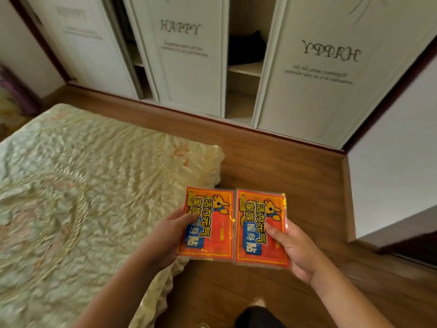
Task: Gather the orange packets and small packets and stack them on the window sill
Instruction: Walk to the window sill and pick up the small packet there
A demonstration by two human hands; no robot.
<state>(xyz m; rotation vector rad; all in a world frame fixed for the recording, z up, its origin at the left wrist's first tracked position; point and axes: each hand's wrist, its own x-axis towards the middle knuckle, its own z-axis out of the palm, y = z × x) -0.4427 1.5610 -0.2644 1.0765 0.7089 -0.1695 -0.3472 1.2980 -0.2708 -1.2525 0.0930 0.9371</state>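
We hold one orange packet (208, 223) in our left hand (169, 235), thumb pinched on its face. Our right hand (293, 247) grips a second orange packet (261, 229) the same way. Both packets sit edge to edge in the air past the bed's (82, 185) near corner, above the wooden floor (283, 166). The wardrobe (189, 62) stands beyond, doors partly open.
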